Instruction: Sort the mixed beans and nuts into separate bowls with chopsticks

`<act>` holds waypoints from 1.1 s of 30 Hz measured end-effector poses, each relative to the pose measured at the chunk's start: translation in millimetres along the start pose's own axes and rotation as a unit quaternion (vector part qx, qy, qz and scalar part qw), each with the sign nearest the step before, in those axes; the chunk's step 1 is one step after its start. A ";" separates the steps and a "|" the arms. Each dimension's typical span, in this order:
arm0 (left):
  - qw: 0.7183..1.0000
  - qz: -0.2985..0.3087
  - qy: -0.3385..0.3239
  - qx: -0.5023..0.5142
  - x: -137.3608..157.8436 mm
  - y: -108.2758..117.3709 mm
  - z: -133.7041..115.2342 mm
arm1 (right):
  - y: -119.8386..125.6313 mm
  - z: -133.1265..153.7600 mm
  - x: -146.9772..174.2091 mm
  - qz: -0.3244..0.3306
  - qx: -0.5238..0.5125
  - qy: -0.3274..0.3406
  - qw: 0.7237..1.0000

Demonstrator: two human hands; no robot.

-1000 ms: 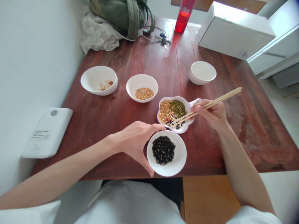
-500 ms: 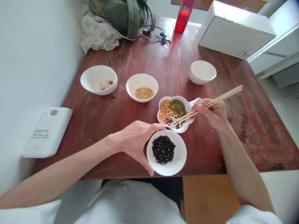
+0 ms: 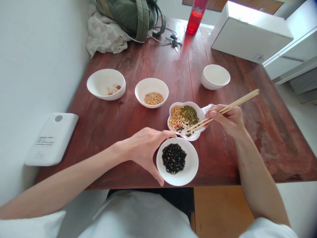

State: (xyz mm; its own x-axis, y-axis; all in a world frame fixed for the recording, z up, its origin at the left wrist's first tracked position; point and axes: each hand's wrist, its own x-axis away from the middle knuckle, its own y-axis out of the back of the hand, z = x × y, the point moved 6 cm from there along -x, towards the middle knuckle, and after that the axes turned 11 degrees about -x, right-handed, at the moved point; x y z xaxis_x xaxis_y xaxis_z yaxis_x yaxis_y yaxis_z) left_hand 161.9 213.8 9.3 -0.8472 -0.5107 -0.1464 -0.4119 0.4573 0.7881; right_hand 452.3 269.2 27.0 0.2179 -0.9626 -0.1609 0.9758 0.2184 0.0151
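Note:
My left hand [image 3: 146, 148] curves round the left side of a white bowl [image 3: 192, 165], thumb and fingers gripping its rim. Black beans [image 3: 174, 158] lie in that bowl, at the table's front edge. Just beyond it is a flower-shaped dish [image 3: 196, 135] with a purple rim. Soybeans [image 3: 175, 115] fill its left part and green mung beans [image 3: 189, 114] its far part; a few black beans and pale and reddish pieces lie nearer. My right hand [image 3: 229, 120] is closed on wooden chopsticks [image 3: 241, 100], their tips down among the black beans in the dish.
Farther back stand a bowl of soybeans [image 3: 152, 83], a bowl with peanut-like pieces [image 3: 96, 82] and another white bowl [image 3: 216, 76]. A white device [image 3: 52, 138] leans at the left wall. Behind are a green bag [image 3: 123, 16], keys [image 3: 174, 41], a red bottle [image 3: 196, 18] and a white box [image 3: 247, 36].
The chopstick tips have shifted slightly to the right inside the dish, and my right hand with them. My left hand keeps its hold on the bowl of black beans.

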 end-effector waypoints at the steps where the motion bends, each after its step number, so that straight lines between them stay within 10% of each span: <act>1: 1.000 -0.001 -0.002 -0.001 0.0 0.1 -0.3 | 0.1 -0.9 0.1 0.003 -0.001 -0.001 1.000; 33: 1.000 0.005 0.002 -0.003 -0.3 0.2 -0.6 | 1.1 3.8 -1.2 -0.008 -0.042 0.030 0.999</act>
State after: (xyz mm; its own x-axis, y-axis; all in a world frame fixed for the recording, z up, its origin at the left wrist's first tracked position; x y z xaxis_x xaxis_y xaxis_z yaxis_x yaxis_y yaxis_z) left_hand 162.3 213.6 9.9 -0.8499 -0.5088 -0.1368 -0.4015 0.4572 0.7936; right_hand 453.1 270.0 31.0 0.1992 -0.9552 -0.2187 0.9732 0.2190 -0.0697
